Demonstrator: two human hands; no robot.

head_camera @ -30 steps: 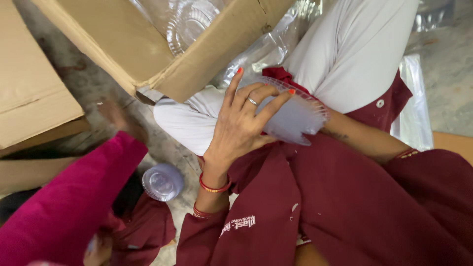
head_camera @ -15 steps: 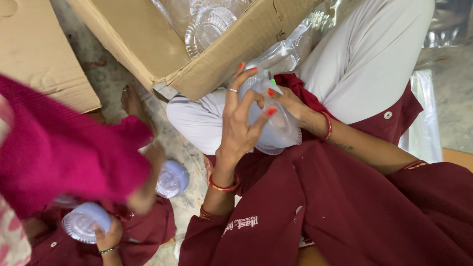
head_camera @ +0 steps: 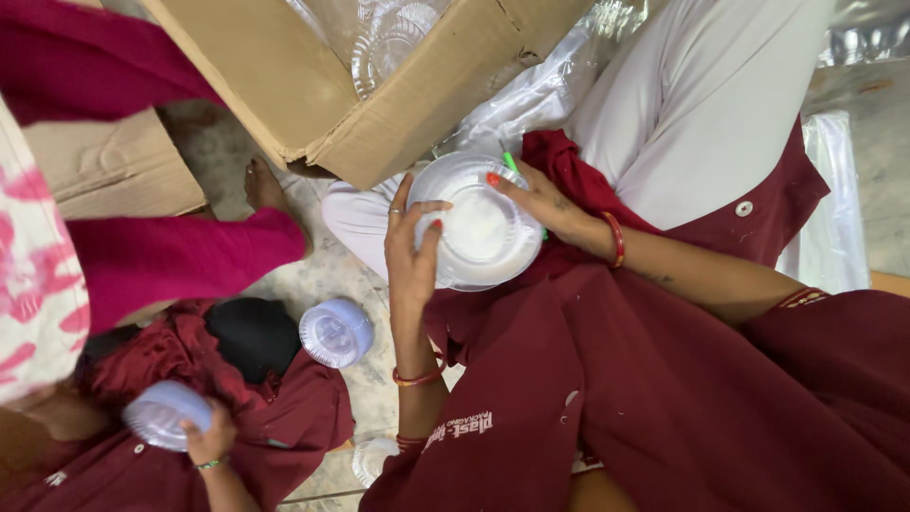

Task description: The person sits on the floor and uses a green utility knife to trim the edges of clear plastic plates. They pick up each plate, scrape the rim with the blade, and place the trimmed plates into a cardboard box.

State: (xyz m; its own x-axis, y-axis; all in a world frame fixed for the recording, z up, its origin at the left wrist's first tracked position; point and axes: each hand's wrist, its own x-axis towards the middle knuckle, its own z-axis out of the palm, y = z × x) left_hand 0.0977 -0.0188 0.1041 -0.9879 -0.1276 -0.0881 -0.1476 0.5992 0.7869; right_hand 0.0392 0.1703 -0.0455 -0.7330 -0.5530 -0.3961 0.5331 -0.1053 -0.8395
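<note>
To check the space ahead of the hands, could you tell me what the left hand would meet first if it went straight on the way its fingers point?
Probably the cardboard box: the left hand, on the clear round container, points up-frame towards it, though depth is unclear.

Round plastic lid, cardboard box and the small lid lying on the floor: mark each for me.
Round lid [head_camera: 479, 232], head view, its milky centre.
Cardboard box [head_camera: 284, 76], head view, its near side wall.
Small lid [head_camera: 336, 333], head view, its top face.
</note>
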